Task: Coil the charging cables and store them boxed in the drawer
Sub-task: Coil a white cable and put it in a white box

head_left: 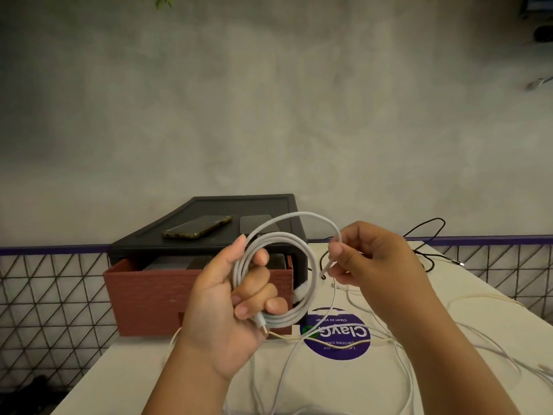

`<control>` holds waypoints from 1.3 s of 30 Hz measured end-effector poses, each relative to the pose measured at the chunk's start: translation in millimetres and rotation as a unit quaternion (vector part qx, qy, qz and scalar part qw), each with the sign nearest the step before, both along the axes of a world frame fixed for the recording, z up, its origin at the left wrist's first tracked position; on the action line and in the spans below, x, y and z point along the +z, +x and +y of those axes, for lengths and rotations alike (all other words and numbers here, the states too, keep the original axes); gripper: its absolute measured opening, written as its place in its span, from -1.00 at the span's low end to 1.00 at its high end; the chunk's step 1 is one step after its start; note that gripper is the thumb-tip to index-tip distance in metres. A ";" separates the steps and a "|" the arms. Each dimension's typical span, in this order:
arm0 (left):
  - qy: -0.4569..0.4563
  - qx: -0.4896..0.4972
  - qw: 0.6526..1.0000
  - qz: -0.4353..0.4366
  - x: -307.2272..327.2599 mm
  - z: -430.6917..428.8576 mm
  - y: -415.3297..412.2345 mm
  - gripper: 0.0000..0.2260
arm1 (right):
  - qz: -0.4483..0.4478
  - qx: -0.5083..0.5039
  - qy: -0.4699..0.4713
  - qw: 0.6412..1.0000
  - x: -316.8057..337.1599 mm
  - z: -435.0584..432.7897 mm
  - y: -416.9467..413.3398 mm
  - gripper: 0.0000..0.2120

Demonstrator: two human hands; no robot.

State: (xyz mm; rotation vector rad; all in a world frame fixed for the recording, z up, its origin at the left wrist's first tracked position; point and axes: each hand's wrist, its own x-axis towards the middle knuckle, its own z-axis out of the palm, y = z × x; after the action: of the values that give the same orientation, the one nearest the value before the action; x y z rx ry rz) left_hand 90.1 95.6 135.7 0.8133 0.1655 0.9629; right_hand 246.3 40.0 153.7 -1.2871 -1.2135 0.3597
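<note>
Left hand (pixel 227 304): fingers curled round white cable coil (pixel 313 265), held over table (pixel 125 366), 6 o'clock of open red drawer (pixel 143 301). Right hand (pixel 374 259) pinches cable's free end, 3 o'clock of coil, as I read it.

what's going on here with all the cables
A person is coiling a white charging cable: the left hand holds the finished loops while the right hand pinches the free end. Behind the hands, the red drawer of a black cabinet stands open. More cables lie loose on the table.
</note>
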 end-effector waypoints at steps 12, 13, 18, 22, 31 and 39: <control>-0.081 0.033 0.996 -0.016 1.7 -0.4 6.8 -0.65 | 0.187 0.147 -0.009 0.971 1.1 -1.4 -7.2 -0.89; -0.082 0.035 0.996 -0.020 1.3 -0.7 7.6 -0.66 | 0.186 0.149 -0.009 0.971 0.5 -0.7 -7.4 -0.89; -0.077 0.087 0.993 -0.030 0.1 -0.4 9.7 -0.71 | 0.153 0.148 -0.034 0.977 -1.6 1.4 -12.2 -0.79; -0.043 0.164 0.986 -0.006 0.5 -2.5 12.4 -0.74 | 0.154 0.172 -0.085 0.969 1.3 1.7 -14.2 -0.65; 0.029 0.239 0.970 0.044 -3.1 -9.8 21.8 -0.73 | 0.039 0.149 -0.124 0.980 -12.2 9.9 -32.8 -0.65; 0.031 0.265 0.963 0.030 -0.9 -3.1 15.0 -0.76 | -0.067 0.138 -0.196 0.969 -4.3 -0.4 -25.1 -0.78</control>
State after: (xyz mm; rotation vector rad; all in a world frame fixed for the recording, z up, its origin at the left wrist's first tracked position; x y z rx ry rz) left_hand 105.1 92.5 134.8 0.8747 0.4233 1.4521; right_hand 221.2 39.5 149.5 -1.4977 -1.4921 0.7545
